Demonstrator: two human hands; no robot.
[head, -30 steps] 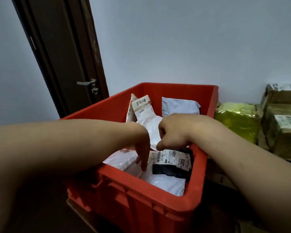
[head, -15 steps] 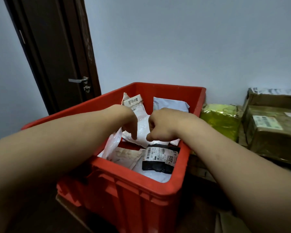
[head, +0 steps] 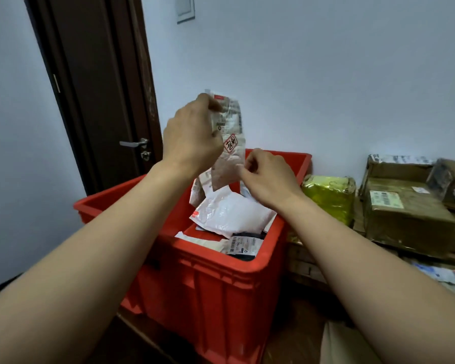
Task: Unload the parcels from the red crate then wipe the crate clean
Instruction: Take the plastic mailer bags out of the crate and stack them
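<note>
Left hand (head: 192,137) grips the upper part of a white labelled parcel (head: 230,153), held upright above the red crate (head: 210,292). Right hand (head: 267,177) pinches the parcel's lower right edge. Below them, inside the crate, lie a white padded mailer (head: 231,214) and a black parcel (head: 243,248) with a barcode label. Just right of the crate sit a yellow-green package (head: 329,195) and brown cardboard boxes (head: 405,216).

Red two-character stamp (head: 231,143) on the held white parcel (head: 229,165) (characters unclear); barcode label (head: 386,199) on cardboard box (head: 407,224) illegible.
</note>
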